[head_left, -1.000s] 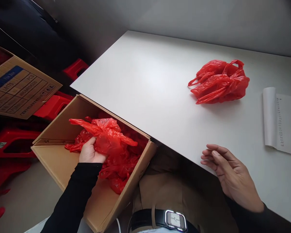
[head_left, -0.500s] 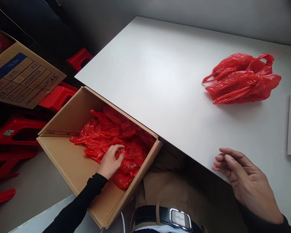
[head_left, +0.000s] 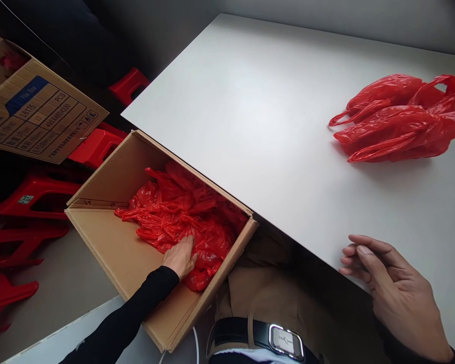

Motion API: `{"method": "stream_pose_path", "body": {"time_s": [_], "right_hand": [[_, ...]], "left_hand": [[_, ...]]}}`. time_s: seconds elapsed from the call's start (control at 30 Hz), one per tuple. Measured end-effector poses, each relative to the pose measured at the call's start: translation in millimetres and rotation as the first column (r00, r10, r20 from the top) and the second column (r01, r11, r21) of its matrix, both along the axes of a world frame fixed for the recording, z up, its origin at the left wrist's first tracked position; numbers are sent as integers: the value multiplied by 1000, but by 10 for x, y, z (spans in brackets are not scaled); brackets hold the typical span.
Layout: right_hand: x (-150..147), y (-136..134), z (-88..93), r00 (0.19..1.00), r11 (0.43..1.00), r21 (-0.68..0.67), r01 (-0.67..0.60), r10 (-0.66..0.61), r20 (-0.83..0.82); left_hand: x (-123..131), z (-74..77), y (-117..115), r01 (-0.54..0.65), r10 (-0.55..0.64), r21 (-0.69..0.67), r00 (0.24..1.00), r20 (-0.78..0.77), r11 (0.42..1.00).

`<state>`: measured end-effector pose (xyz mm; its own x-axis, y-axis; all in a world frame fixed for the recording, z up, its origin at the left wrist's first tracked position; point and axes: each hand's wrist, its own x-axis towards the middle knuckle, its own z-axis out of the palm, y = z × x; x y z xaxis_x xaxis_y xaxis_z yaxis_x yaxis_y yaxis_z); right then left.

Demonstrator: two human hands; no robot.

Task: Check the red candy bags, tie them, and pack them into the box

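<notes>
My left hand reaches down into an open cardboard box. Its fingertips press among crumpled red plastic bags, which partly hide them; thumb and fingers stay apart. Over the near edge of the white table, my right hand hovers with its fingers loosely stretched and nothing in it. A bunch of red plastic bags with loop handles lies on the right side of the tabletop, beyond my right hand.
At the left stands another cardboard box with printed labels. Several red plastic stools are on the floor below it. The open box sits against the table's edge, close to my belt. A grey wall runs behind the table.
My left hand has lowered from above the bags in the box to press its fingers in among them. The view has shifted slightly; my right hand keeps much the same pose.
</notes>
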<state>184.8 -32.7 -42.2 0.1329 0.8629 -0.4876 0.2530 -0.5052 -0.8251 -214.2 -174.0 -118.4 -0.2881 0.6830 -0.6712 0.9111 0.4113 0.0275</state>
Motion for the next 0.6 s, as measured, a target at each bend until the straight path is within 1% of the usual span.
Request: {"method": "stream_pose_path", "body": {"time_s": [0.07, 0.17, 0.27, 0.33, 0.4, 0.47, 0.6], "right_hand": [[-43, -2, 44, 999, 1000, 6, -11, 11, 34], [-96, -7, 83, 998, 1000, 22, -22, 20, 61], [-133, -14, 85, 997, 998, 52, -31, 27, 74], [-156, -17, 85, 996, 998, 63, -29, 24, 83], [-184, -20, 98, 995, 998, 65, -20, 14, 95], [-217, -25, 126, 994, 998, 61, -16, 10, 106], [-284, -47, 178, 991, 997, 69, -16, 7, 133]], "left_hand": [[-2, 11, 17, 5, -5, 1, 1000, 8, 1000], [79, -36, 99, 23, -26, 71, 998, 54, 997], [150, -148, 276, 47, -63, 141, 991, 116, 989], [149, -227, 412, 61, -84, 152, 985, 151, 986], [117, -257, 520, 61, -89, 160, 981, 171, 985], [82, -209, 586, 40, -77, 199, 981, 181, 979], [104, 53, 659, -40, -31, 361, 981, 189, 932]]}}
